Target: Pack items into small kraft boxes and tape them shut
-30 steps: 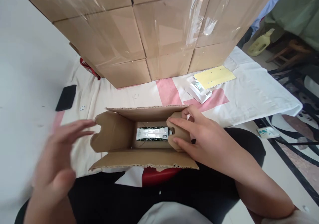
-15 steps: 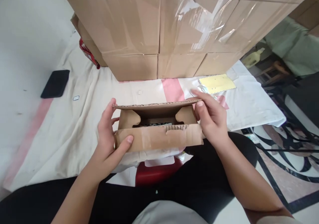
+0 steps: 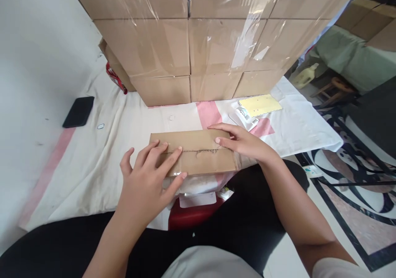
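A small brown cardboard box (image 3: 201, 154) lies on the white cloth (image 3: 102, 162) in front of me, its top flaps folded down and meeting along a torn seam. My left hand (image 3: 148, 179) rests flat on the box's left part, fingers spread across the flaps. From the right, my right hand (image 3: 241, 142) presses its stretched fingers on the box's right end. The contents of the box are hidden under the flaps.
A tall stack of plastic-wrapped cartons (image 3: 201, 38) stands just behind. A black phone (image 3: 78, 111) lies at the left, a white tape dispenser (image 3: 244, 117) and a yellow sheet (image 3: 260, 104) at the right. A red object (image 3: 192, 216) sits under the cloth's edge.
The box's flaps have gone from open, showing a wrapped item inside, to folded shut. Both hands moved from the flap edges onto the top of the box.
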### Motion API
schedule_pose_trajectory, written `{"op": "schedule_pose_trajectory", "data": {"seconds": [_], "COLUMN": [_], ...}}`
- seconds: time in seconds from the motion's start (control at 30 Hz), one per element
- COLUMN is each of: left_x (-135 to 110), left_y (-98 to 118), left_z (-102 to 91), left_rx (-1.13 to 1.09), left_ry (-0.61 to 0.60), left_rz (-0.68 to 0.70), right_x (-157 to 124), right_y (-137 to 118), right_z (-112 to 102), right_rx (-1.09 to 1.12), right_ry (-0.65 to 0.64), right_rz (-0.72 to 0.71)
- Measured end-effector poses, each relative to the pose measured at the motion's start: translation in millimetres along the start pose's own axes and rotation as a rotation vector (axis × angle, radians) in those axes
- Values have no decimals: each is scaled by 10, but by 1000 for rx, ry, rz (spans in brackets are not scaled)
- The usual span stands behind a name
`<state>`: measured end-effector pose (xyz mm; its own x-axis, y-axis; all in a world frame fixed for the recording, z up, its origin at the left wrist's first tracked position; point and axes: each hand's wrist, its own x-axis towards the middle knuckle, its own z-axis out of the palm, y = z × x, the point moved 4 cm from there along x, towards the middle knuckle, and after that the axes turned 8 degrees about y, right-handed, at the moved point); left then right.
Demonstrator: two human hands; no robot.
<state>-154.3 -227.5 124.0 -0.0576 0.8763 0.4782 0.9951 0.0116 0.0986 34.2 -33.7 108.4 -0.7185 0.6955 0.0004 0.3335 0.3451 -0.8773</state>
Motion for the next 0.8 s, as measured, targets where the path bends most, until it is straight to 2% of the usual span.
{"op": "schedule_pose_trajectory", "data": {"seconds": [0.17, 0.3, 0.43, 0.5, 0.57, 0.67, 0.73, 0.8], "left_x": [8, -8, -5, 28, 90, 224, 306, 335], "left_y": [-5, -12, -27, -61, -117, -214, -240, -193], "left_z": [60, 91, 107, 125, 153, 189, 178, 130], "left_rx": [70, 94, 83, 86, 94, 102, 114, 140], "left_ry": [-36, -15, 28, 47, 58, 50, 34, 33], "left_rz": [45, 42, 15, 9, 9, 17, 26, 30], "right_x": [46, 59, 63, 88, 151, 282, 325, 290], "right_y": [-67, -84, -25, -13, -28, -26, 58, 248], "right_z": [-25, 11, 32, -36, -222, -709, -1050, -1298], "right_rx": [37, 33, 24, 48, 89, 78, -3, -81], "right_ry": [-21, -24, 120, 181, 261, 481, 632, 734], "right_rz": [-52, -66, -35, -5, 22, 68, 117, 226]}}
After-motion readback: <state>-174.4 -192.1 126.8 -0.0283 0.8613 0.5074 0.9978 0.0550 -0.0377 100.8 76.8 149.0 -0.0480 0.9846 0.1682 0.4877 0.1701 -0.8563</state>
